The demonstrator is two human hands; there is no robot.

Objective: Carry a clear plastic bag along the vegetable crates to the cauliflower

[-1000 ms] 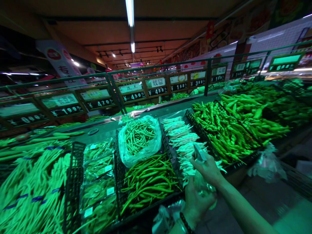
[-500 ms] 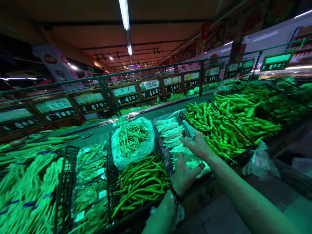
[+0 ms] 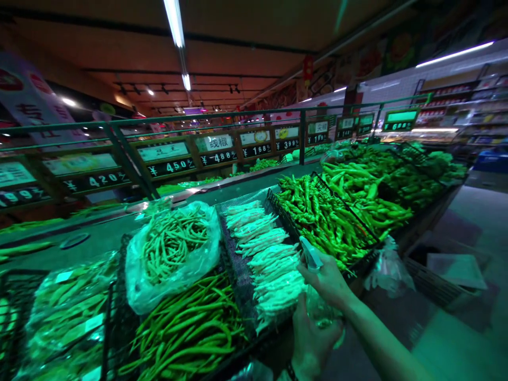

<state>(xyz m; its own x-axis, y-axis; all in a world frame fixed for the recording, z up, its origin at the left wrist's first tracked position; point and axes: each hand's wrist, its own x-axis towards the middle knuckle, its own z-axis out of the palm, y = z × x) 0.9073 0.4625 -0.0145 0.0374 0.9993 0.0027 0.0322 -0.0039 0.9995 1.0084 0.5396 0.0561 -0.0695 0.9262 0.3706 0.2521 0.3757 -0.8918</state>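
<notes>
Head view, produce stand under green light. I see both hands low at centre right, working one clear bag (image 3: 322,313) in front of the stand's near edge. Right hand (image 3: 327,278): raised above the left, fingers curled shut on the bag's upper part, with a pale strip (image 3: 310,253) sticking up from the grip; I cannot tell whether that strip belongs to the bag. Left hand (image 3: 311,341): lower, palm cupped around the bag's underside, thumb pressed on the film, a dark band on the wrist at the bottom edge. The bag hangs between the two hands, just beside the front of the tray of pale peppers (image 3: 265,259); its contents are too blurred to name.

Surroundings: right of the pale peppers, a black crate (image 3: 278,203) holds wrinkled green peppers (image 3: 323,222); further right lie larger smooth green peppers (image 3: 365,190). Left of the pale peppers, an open plastic sack of thin beans (image 3: 170,246) rests on a heap of long dark green beans (image 3: 186,333). At far left, wrapped packs (image 3: 65,312) carry white labels. Loose plastic (image 3: 387,270) hangs from the stand's front corner. Behind the produce, a green rail (image 3: 206,114) carries price signs (image 3: 217,149)
</notes>
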